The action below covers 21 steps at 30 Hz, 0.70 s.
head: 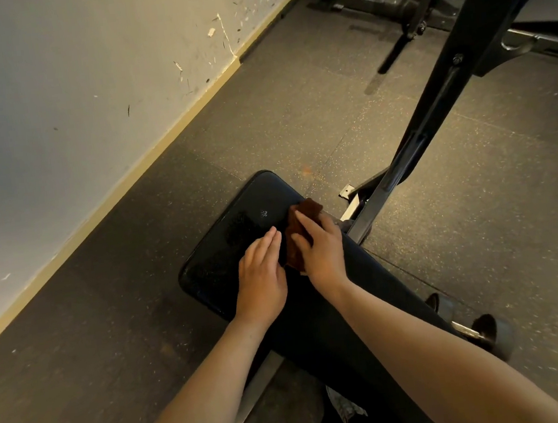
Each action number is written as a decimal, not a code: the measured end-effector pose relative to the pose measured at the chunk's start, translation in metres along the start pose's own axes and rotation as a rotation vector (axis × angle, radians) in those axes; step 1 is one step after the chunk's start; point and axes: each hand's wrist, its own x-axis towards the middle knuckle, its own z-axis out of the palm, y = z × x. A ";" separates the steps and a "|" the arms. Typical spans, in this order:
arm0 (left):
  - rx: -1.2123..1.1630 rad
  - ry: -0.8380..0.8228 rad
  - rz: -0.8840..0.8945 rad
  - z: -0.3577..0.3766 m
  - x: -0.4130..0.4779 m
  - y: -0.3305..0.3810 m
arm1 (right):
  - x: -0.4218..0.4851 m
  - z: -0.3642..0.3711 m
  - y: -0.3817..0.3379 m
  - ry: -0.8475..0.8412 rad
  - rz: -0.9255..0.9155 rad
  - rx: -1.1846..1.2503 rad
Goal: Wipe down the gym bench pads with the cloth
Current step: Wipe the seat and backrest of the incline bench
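Under both hands, pad: long black glossy vinyl gym bench pad (220,252), far end pointing to 11 o'clock.
Frame: black steel rack upright (433,119) at 2 o'clock.
Left hand (262,278): flat on the pad, fingers straight, holding nothing.
Right hand (323,255): fingers laid over a small crumpled brown cloth (308,210), pressing it down.
Cloth: at the pad's 3 o'clock edge.
Progress: we judge wiping under way; dull smears show toward 9 o'clock; the near stretch is hidden by our arms.
Writing: small white emblem (264,214), unreadable.
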 end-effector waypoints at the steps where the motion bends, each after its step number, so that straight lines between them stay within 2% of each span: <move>1: -0.002 -0.004 -0.010 0.000 0.000 0.000 | -0.002 -0.004 0.008 0.018 0.046 0.020; 4: 0.005 -0.012 -0.009 0.001 -0.001 -0.001 | -0.009 -0.019 0.029 0.078 0.200 0.059; 7: 0.014 -0.013 0.003 0.000 -0.002 -0.001 | -0.008 -0.019 0.023 0.089 0.249 0.073; 12: 0.019 0.004 -0.011 -0.001 -0.001 0.002 | 0.005 -0.001 -0.010 0.045 0.111 0.099; 15: 0.039 0.010 -0.001 0.002 -0.002 0.001 | 0.004 -0.003 -0.008 0.020 0.031 -0.001; 18: 0.037 -0.011 -0.020 0.003 -0.002 0.002 | -0.003 -0.013 0.011 0.054 0.153 -0.054; 21: 0.054 -0.025 -0.011 -0.001 0.001 0.006 | -0.003 -0.016 0.023 0.099 0.241 0.025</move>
